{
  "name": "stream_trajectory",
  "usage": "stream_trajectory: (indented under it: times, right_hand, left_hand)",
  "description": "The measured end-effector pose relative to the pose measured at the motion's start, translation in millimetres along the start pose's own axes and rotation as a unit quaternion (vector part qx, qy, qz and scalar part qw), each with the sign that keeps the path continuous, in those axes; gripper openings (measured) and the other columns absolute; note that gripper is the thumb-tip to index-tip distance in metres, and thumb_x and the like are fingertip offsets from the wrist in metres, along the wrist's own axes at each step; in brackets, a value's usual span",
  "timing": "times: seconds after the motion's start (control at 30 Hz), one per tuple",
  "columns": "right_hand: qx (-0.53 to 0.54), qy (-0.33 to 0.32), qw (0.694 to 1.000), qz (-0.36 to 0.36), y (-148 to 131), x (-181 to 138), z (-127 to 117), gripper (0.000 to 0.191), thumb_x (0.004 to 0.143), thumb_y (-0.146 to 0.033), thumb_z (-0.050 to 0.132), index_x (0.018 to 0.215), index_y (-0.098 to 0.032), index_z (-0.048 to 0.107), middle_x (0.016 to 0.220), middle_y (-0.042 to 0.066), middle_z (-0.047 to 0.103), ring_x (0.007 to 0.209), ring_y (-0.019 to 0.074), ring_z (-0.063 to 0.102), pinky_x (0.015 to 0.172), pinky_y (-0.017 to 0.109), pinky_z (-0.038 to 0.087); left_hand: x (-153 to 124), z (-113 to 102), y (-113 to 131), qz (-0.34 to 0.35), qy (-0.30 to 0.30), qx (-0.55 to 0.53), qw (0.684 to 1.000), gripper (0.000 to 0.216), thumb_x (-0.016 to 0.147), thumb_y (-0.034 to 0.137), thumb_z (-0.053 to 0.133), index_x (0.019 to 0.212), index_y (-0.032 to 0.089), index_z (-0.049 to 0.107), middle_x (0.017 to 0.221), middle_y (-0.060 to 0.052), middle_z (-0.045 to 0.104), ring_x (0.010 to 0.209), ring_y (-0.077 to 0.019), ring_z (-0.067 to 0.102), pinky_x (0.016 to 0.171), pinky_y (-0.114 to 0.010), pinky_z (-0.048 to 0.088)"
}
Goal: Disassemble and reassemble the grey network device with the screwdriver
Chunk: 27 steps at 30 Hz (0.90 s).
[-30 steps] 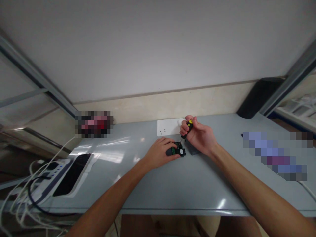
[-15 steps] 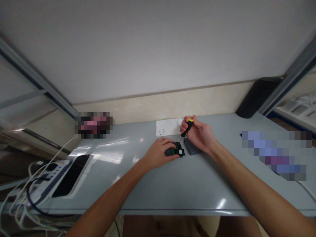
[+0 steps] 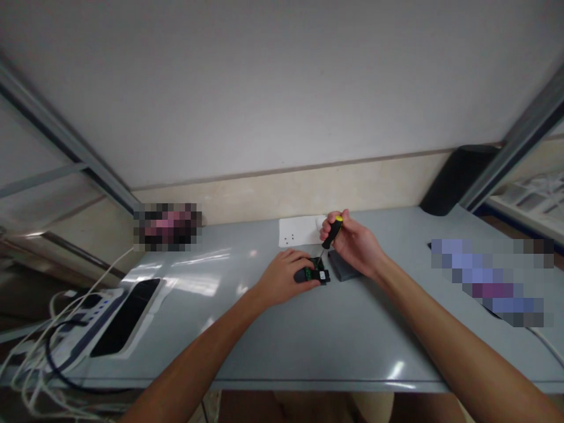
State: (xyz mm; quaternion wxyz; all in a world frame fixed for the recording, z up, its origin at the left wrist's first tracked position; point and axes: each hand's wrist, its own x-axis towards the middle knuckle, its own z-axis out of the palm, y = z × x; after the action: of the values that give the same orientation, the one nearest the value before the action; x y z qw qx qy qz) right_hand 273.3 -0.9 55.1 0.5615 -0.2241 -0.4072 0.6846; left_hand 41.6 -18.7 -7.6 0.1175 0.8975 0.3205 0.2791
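Observation:
My left hand (image 3: 282, 275) lies closed over a small black device (image 3: 316, 275) with a green circuit board showing, pinning it to the grey table (image 3: 317, 335). My right hand (image 3: 352, 242) grips a black screwdriver with a yellow cap (image 3: 332, 232), held nearly upright. Its tip points down into the device. A dark grey flat cover (image 3: 342, 265) lies just right of the device, partly under my right hand.
A white sheet (image 3: 298, 231) lies behind the hands at the wall. A black phone on a white pad (image 3: 126, 317) and a power strip with white cables (image 3: 66, 329) sit at the left edge. A black object (image 3: 456, 179) stands in the back right corner.
The screwdriver has turned a little in my right hand's fingers and stays over the device. The left hand keeps its hold. The view has shifted slightly.

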Motion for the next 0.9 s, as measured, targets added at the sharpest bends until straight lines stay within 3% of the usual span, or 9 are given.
stream_trajectory:
  times: [0.2,0.3,0.43,0.57,0.8,0.9]
  right_hand:
    - [0.015,0.014,1.0,-0.015,6,1,9,0.05,0.098,-0.078,0.061,0.095,-0.028,0.061,0.073,-0.002,0.045,0.066,0.0196,0.045,0.068,0.035,0.046]
    - [0.019,0.013,0.999,-0.023,5,-1,13,0.047,0.098,-0.075,0.064,0.096,-0.029,0.057,0.071,-0.004,0.041,0.063,0.019,0.042,0.066,0.034,0.044]
    - [0.003,-0.017,0.999,-0.038,3,-4,10,0.04,0.095,-0.058,0.078,0.092,-0.028,0.052,0.075,-0.003,0.05,0.069,0.0186,0.05,0.07,0.033,0.047]
    - [-0.02,-0.034,0.999,-0.022,-1,-4,7,0.039,0.091,-0.058,0.083,0.094,-0.026,0.062,0.092,0.002,0.064,0.082,0.0193,0.06,0.079,0.034,0.051]
    - [-0.016,-0.029,0.999,-0.022,4,-5,17,0.048,0.099,-0.074,0.063,0.092,-0.027,0.061,0.074,-0.001,0.047,0.068,0.0194,0.048,0.071,0.035,0.047]
    - [0.001,-0.022,0.999,-0.042,6,-6,19,0.042,0.096,-0.068,0.072,0.094,-0.029,0.059,0.072,-0.002,0.047,0.067,0.0188,0.046,0.068,0.033,0.045]
  left_hand:
    - [1,-2,2,0.001,-0.003,0.006,1.0,0.032,0.097,0.052,0.082,0.113,0.026,0.077,0.129,-0.007,0.078,0.115,-0.0263,0.072,0.106,-0.046,0.056]
    - [2,-2,2,0.002,-0.004,0.005,1.0,0.032,0.096,0.053,0.082,0.113,0.026,0.078,0.129,-0.007,0.078,0.115,-0.0264,0.072,0.107,-0.045,0.057]
    - [1,-2,1,0.002,-0.004,0.0,1.0,0.032,0.096,0.052,0.083,0.114,0.026,0.078,0.129,-0.007,0.078,0.116,-0.0268,0.072,0.108,-0.046,0.057]
    - [1,-1,0,0.002,-0.001,0.001,1.0,0.031,0.096,0.05,0.083,0.113,0.026,0.077,0.13,-0.007,0.077,0.118,-0.0275,0.072,0.108,-0.047,0.056]
    - [1,-1,0,0.002,-0.005,0.002,1.0,0.03,0.096,0.05,0.083,0.113,0.026,0.077,0.129,-0.007,0.077,0.118,-0.0273,0.072,0.107,-0.048,0.056]
    - [1,-1,0,0.006,-0.004,0.002,1.0,0.03,0.096,0.049,0.084,0.114,0.026,0.077,0.129,-0.007,0.077,0.118,-0.0269,0.072,0.107,-0.047,0.056]
